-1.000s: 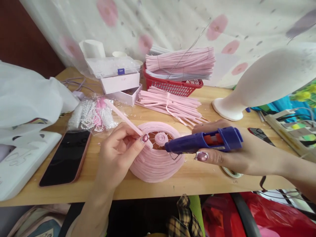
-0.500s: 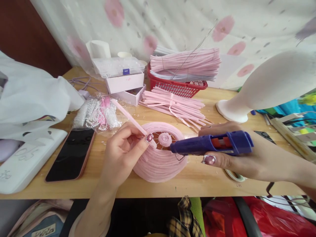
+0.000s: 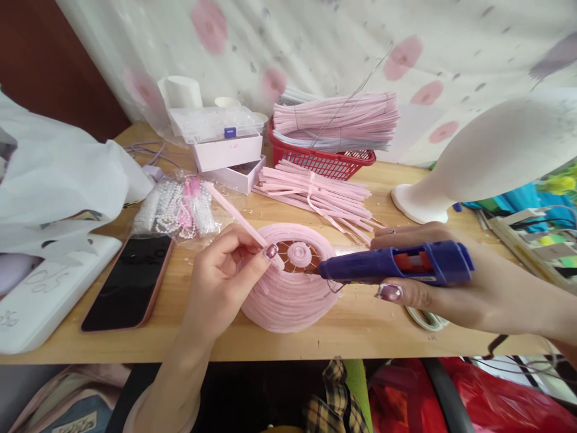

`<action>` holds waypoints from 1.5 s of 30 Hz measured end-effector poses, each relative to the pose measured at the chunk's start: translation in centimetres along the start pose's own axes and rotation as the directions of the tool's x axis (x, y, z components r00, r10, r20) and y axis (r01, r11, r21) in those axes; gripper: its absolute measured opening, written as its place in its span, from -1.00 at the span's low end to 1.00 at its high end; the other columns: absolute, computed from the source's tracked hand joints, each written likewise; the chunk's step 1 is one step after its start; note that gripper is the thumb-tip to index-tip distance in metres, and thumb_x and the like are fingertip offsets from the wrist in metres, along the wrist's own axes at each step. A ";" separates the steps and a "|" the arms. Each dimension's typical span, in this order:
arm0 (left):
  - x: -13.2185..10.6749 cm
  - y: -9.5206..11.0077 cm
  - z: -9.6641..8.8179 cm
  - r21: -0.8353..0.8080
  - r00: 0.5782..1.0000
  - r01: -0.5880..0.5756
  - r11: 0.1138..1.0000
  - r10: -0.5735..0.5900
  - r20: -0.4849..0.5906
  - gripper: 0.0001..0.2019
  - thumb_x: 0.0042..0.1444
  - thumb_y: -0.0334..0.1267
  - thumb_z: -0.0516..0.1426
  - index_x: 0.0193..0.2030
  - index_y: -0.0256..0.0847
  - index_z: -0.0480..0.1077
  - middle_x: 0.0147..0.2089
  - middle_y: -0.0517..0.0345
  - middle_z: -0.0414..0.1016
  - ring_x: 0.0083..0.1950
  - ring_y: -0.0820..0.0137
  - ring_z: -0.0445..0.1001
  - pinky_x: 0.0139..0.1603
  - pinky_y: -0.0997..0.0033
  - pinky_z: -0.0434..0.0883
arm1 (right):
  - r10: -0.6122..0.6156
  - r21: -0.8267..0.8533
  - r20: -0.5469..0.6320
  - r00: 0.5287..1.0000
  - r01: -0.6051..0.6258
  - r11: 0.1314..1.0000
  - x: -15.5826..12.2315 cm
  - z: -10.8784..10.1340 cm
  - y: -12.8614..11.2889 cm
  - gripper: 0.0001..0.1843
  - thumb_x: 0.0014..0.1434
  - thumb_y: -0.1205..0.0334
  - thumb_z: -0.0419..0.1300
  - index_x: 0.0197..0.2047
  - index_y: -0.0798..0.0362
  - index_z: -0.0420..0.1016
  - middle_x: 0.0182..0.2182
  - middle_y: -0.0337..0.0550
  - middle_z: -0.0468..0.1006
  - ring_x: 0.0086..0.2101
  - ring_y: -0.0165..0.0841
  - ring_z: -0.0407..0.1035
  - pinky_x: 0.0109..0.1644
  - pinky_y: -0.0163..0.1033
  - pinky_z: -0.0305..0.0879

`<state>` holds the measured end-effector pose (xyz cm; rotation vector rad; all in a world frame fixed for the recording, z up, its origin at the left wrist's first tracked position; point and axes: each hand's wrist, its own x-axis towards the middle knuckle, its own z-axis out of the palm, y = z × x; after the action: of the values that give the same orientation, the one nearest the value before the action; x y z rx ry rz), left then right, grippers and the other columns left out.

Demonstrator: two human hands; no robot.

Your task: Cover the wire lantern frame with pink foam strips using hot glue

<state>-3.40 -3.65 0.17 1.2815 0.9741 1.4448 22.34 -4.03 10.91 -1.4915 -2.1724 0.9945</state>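
Observation:
A round, dome-like form (image 3: 288, 307) wrapped in rows of pink pipe cleaner sits on the table in front of me. Thin wires span the opening at its top, with a small pink coil (image 3: 298, 254) at their centre. My left hand (image 3: 225, 279) pinches a pink pipe cleaner (image 3: 234, 210) between thumb and fingers at the opening's left rim; its free end points up and left. In my right hand (image 3: 433, 294) is a blue hot glue gun (image 3: 360, 264), gripped from behind. Its nozzle hangs over the right side of the opening.
Behind lie a bundle of pink pipe cleaners (image 3: 315, 192) and a red basket (image 3: 322, 162) heaped with more. Left are a phone (image 3: 128, 282), bagged bead strands (image 3: 180, 207) and white boxes (image 3: 228, 150). A white mannequin head stand (image 3: 478, 162) rises at the right, scissors (image 3: 428, 319) nearer.
My right hand has drawn the glue gun slightly to the right, away from the middle of the opening. My left hand keeps its pinch on the pipe cleaner in nearly the same place.

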 end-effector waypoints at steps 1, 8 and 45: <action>0.0 0.0 0.0 -0.001 1.000 0.003 1.000 -0.003 -0.002 -0.92 0.15 -0.33 0.30 -0.36 -0.16 0.52 -0.33 0.25 0.47 -0.24 0.47 0.46 -0.17 0.52 0.44 | 0.008 -0.047 0.018 1.000 -0.007 0.999 0.0 0.0 0.0 -0.60 0.08 -0.25 0.35 -0.43 -0.08 0.59 -0.63 -0.29 0.37 -0.65 -0.40 0.17 -0.65 -0.27 -0.01; -0.1 0.0 0.1 -0.003 1.000 0.002 1.000 -0.002 -0.013 -0.92 0.14 -0.33 0.30 -0.37 -0.16 0.51 -0.34 0.23 0.47 -0.26 0.45 0.47 -0.17 0.47 0.44 | -0.060 -0.086 0.057 0.997 0.065 0.994 -0.2 -0.1 0.2 -0.56 0.16 -0.31 0.26 -0.29 -0.11 0.65 -0.60 -0.26 0.44 -0.63 -0.36 0.26 -0.65 -0.26 0.10; 0.1 -0.1 0.2 -0.016 1.000 0.008 1.000 -0.008 -0.025 -0.91 0.12 -0.31 0.32 -0.38 -0.16 0.51 -0.35 0.24 0.49 -0.28 0.44 0.48 -0.19 0.47 0.47 | 0.038 -0.167 0.042 0.998 -0.030 0.985 -0.4 -0.8 -0.7 -0.49 0.12 -0.34 0.26 -0.33 -0.02 0.62 -0.67 -0.27 0.35 -0.68 -0.43 0.17 -0.71 -0.32 0.03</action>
<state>-3.22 -3.54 0.07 1.2491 0.9811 1.4631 22.52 -4.23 12.05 -1.5991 -2.3192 0.8833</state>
